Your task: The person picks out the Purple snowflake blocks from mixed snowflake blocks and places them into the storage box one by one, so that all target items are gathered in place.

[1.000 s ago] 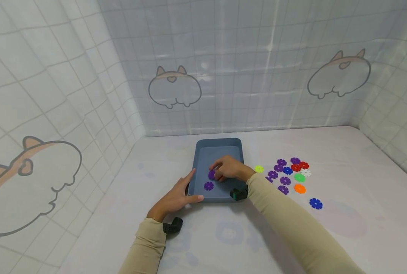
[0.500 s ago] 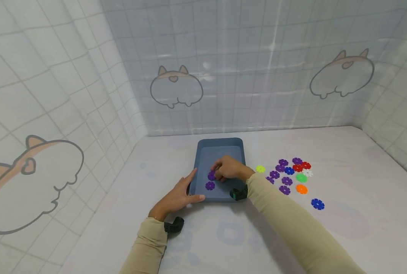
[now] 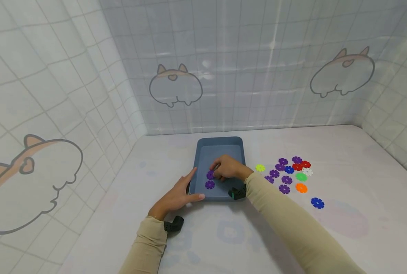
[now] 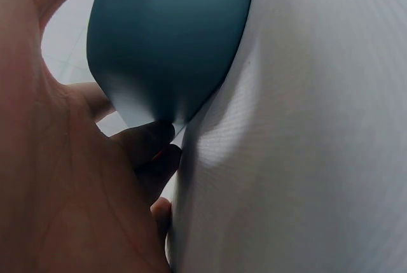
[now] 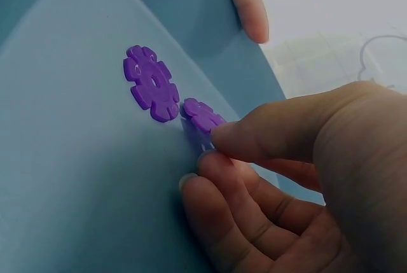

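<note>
Fingers of left hand straight, spread against near-left corner of blue tray, thumb along near rim; bracing, grasping nothing. Flat purple snowflake disc lies on tray floor, near-left part. Just beyond it, right hand pinches second purple disc between thumb and fingertips, disc's edge touching tray floor. Judged step: placing disc in tray. Next move likely calls for loosening pinch. Right of tray on table: loose pile of coloured discs.

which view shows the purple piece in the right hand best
The right wrist view: the held purple piece is close up, pinched by the right hand beside the other purple piece. The head view shows it small and partly covered; the left wrist view shows none of it.
</note>
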`<state>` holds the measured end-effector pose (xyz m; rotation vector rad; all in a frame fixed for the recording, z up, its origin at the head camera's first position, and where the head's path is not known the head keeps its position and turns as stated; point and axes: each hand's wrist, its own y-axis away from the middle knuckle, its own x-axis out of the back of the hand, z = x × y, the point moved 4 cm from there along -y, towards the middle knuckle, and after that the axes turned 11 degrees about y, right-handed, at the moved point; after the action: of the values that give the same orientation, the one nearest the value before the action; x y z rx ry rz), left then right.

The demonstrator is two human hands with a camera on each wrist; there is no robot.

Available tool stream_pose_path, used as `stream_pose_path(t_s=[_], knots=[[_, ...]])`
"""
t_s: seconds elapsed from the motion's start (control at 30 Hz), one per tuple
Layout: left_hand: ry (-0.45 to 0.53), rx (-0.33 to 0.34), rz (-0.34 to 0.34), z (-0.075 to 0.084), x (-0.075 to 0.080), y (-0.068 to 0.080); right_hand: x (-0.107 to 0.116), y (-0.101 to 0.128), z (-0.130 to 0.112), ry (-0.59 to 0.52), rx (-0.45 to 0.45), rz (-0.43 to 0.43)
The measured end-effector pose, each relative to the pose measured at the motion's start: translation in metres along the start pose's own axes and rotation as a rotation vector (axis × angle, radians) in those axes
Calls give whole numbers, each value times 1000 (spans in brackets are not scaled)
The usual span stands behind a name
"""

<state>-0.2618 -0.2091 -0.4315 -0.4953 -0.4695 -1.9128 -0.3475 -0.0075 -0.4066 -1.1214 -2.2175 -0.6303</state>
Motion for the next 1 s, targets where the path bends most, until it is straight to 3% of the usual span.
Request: stream_pose_path(t_s=[0.63,1.0], knots=[[2,-1,-2,0,-2,-1,1,3,5,-10,-15,3],[1,0,0,2,-1,0,6,6,6,-70,-23,8]])
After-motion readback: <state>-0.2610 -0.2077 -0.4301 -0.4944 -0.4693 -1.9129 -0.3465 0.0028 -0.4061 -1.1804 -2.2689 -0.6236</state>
